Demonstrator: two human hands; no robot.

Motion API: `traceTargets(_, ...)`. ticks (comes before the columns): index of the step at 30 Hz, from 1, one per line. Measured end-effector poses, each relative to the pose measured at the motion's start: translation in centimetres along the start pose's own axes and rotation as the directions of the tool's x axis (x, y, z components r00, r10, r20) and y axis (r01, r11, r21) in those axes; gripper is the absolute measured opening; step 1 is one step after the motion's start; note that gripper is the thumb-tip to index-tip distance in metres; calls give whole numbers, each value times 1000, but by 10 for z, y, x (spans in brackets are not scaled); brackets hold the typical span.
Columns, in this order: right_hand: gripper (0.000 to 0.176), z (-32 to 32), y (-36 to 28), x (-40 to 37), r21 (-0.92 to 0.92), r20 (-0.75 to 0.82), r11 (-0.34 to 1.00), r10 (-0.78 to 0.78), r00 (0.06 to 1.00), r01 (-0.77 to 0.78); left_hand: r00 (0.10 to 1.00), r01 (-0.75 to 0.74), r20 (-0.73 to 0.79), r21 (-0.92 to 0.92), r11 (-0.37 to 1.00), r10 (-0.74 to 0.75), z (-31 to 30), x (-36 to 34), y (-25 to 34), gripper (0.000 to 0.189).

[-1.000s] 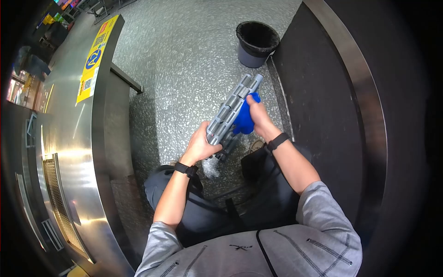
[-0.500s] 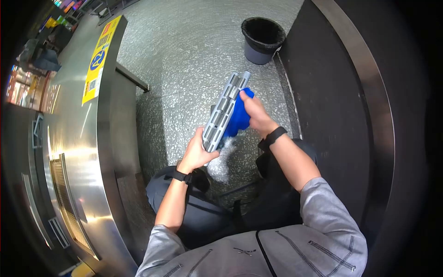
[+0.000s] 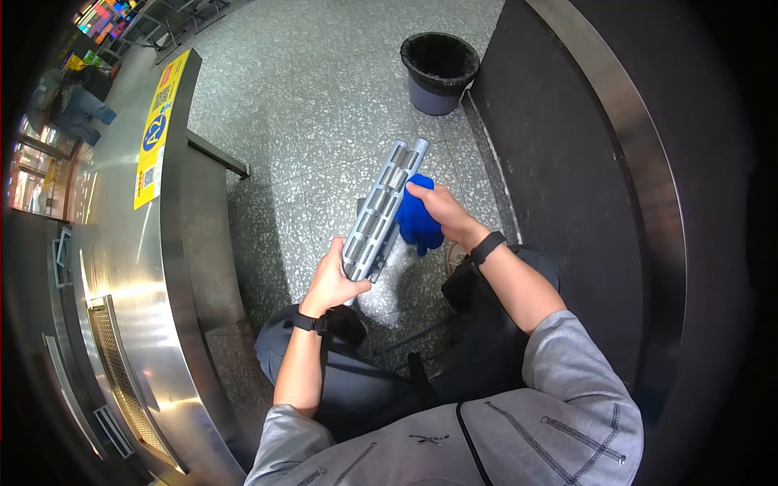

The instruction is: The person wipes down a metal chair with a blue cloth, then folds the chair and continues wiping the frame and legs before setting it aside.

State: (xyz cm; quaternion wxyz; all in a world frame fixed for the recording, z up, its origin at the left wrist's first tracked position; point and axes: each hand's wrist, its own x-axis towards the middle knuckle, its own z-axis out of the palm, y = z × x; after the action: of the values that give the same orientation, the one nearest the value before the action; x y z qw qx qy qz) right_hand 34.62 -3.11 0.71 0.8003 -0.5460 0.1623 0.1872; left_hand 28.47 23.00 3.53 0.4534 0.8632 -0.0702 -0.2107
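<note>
Right of the counter's edge (image 3: 180, 340), your left hand (image 3: 324, 283) clasps the lower end of a slatted rack (image 3: 375, 222) above the floor (image 3: 300, 154); your right hand (image 3: 447, 212) bunches a blue cloth (image 3: 419, 225) beside it. How much is done, you cannot tell.

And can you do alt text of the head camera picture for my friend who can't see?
Looking down, a person's left hand grips a long grey slotted frame while the right hand holds a blue cloth beside it. Beyond, a lined bin stands on the speckled floor; a metal counter is at left.
</note>
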Motion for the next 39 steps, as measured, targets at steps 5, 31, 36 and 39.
traceTargets(5, 34, -31, -31, 25, 215, -324, 977, 73, 943, -2, 994, -33, 106, -6, 999, 33, 12, -2, 4, 67)
traceTargets(31, 32, 11, 26, 7, -184, -109, 980, -102, 989, 81, 990, -87, -140, -567, 819, 8, 63, 33, -4, 53)
traceTargets(36, 32, 19, 40, -33, -278, 134, 959, -12, 991, 49, 977, -4, -178, -556, 831, -114, 61, 41, -14, 24)
traceTargets(39, 32, 31, 48, -56, -399, 266, 913, 30, 964, 82, 968, -43, -234, -524, 851, -95, 58, 46, -34, 33)
